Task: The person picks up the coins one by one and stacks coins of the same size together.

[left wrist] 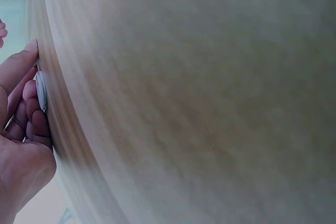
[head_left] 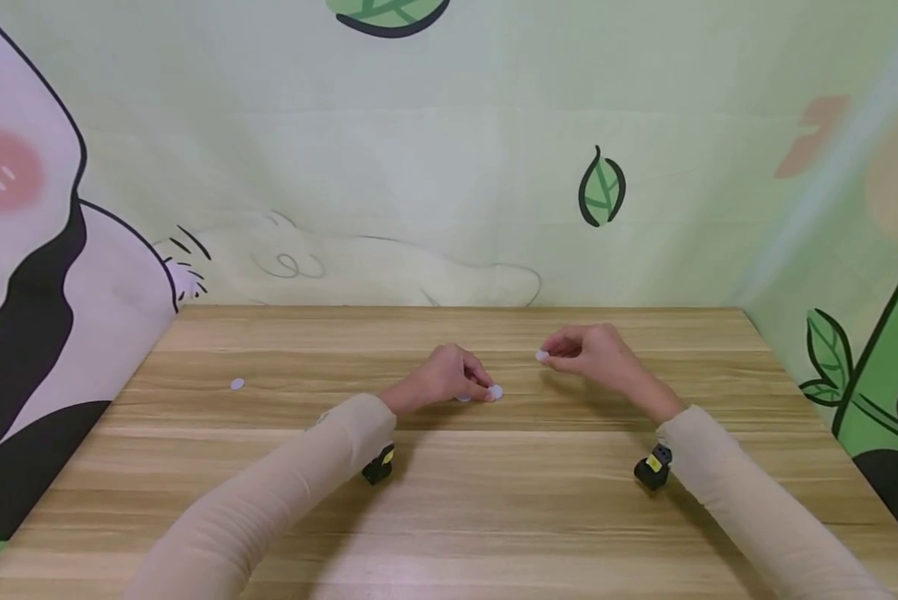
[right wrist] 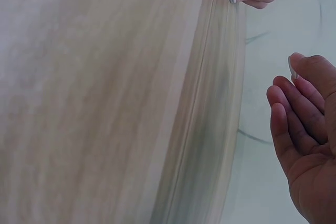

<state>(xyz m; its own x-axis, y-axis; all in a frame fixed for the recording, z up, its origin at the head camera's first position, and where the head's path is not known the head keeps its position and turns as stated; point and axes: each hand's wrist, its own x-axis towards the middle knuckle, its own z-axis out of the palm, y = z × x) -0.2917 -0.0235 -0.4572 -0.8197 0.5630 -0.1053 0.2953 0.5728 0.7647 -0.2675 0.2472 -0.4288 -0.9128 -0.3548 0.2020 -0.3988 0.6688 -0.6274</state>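
Observation:
My left hand [head_left: 449, 375] is low over the wooden table, thumb and fingertips at the edge of a small white disc [head_left: 496, 392], which they pinch. Another white disc [head_left: 463, 398] shows partly beneath that hand; in the left wrist view a disc [left wrist: 41, 91] lies by the curled fingers. Farther right, my right hand [head_left: 599, 357] pinches a white disc [head_left: 542, 356] between thumb and index finger, raised off the tabletop. From the right wrist, this disc [right wrist: 292, 67] appears edge-on, the other fingers loosely bent. Some of the left fingertips' contact is hidden.
A single white disc [head_left: 237, 384] lies at the left on the wooden table [head_left: 494, 517]. Behind the table's far edge hangs a green printed backdrop [head_left: 449, 150] with leaves and a panda. Each sleeve carries a small black wrist camera [head_left: 653, 468].

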